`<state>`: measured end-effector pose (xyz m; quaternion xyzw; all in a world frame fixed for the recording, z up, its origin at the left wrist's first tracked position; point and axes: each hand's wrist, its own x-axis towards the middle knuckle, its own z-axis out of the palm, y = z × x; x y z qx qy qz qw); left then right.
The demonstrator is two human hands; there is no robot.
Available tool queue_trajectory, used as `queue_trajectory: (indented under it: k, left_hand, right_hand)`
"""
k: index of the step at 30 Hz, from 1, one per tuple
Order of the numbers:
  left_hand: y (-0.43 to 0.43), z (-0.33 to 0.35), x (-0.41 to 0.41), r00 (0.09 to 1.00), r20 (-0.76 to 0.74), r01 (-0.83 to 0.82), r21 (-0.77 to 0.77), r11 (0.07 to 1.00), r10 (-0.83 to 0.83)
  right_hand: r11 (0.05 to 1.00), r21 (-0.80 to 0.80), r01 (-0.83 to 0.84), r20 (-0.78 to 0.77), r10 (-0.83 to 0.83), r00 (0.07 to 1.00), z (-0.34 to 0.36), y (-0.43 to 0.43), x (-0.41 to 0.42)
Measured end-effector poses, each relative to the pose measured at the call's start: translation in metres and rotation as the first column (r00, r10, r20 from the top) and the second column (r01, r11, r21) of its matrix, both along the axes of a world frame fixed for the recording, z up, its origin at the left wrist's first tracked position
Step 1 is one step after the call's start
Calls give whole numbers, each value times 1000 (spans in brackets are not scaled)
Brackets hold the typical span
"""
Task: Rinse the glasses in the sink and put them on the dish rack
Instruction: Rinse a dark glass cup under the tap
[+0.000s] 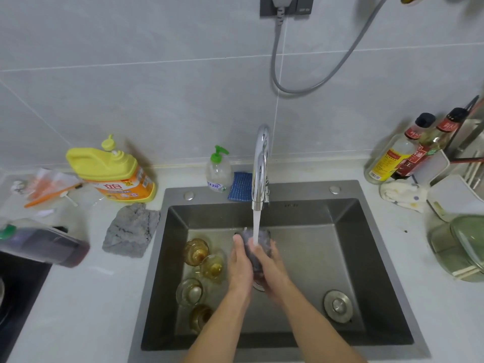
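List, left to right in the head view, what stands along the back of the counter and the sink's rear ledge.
Yellow detergent jug → clear pump bottle → blue sponge → faucet → sauce bottles.

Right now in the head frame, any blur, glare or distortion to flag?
Head view: wide-angle lens bows the tile lines; the dark bottle at the left edge is smeared; bright highlight on the chrome faucet; the glass between the left hand and right hand is hazy behind the water stream; lighting is even, shadows soft.
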<state>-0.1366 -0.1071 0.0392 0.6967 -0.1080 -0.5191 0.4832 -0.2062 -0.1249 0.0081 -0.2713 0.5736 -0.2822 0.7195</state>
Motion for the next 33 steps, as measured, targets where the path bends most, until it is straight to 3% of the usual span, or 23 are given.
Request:
queue_trajectory:
  k: [4, 6, 8, 11, 13, 16, 21, 24, 26, 28, 30, 33]
  left_hand:
    - [-2, 2, -1, 994, 89, 60, 30, 998, -63]
    - [-4, 9, -3, 996, 68, 52, 43, 998, -55]
    - [-7, 6, -3, 1000, 27, -13, 14, 1000, 13]
    - [-6, 7, -6, 997, 48, -58, -15, 998, 59]
    - [-3, 8, -7, 996, 72, -56, -62, 996, 60]
    - [3, 6, -1, 989, 148, 14, -114, 993, 3]
    - [3, 6, 20, 964, 241, 154, -149, 977, -115]
    - [2, 5, 27, 939, 308, 197, -123, 973, -151]
    - [-1, 3, 28, 942, 308, 174, -107, 979, -133]
    - [-6, 7, 25, 956, 262, 166, -106, 980, -133]
    - [-8, 9, 22, 957, 201, 231, -92, 969, -209]
    - [-9, 6, 13, 978, -34, 205, -69, 976, -208]
  right_hand:
    - [974, -201, -104, -230, 57, 972, -1, 6, -1]
    - [963, -252, -92, -239, 30, 971, 9, 5, -6]
    - [973, -231, 1, -145, -36, 989, 20, 2, -8]
    - [980, -6, 197, 120, -195, 974, 28, 3, -5]
    - [950, 204, 237, 259, -286, 923, 33, 4, 2]
    - [912, 352, 210, 315, -327, 891, 41, 1, 12]
    - [894, 358, 269, 149, -339, 929, 32, -6, 22]
    - [931, 277, 237, -140, -205, 969, 27, -13, 19]
    - [972, 189, 141, -376, -61, 925, 22, -15, 12]
    - [990, 129, 56, -517, 19, 856, 19, -18, 5]
    - [994, 102, 29, -490, 25, 871, 9, -21, 2]
    - [987, 91, 135, -272, -105, 956, 20, -21, 3]
